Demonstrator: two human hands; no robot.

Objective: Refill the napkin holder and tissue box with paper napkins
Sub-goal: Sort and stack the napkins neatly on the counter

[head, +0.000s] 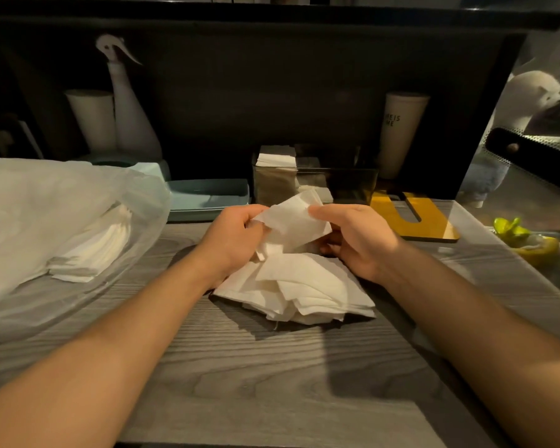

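Scanning from the left: clear plastic bag holds a flat stack of spare napkins, beside a teal tray. Left hand pinches the left edge of a single paper napkin, fingers curled on it. Under both hands, a loose pile of napkins lies on the grey wood tabletop. Behind, the clear tissue box stands open, some napkins inside at its left end; fill level hard to read in the dim light. Right hand grips the same napkin's right edge, thumb on top. Yellow slotted lid lies just right of the box. Napkins look light, soft, floppy and easily torn or creased; best held by opposite edges or squared as a stack, gently, then lowered into the box.
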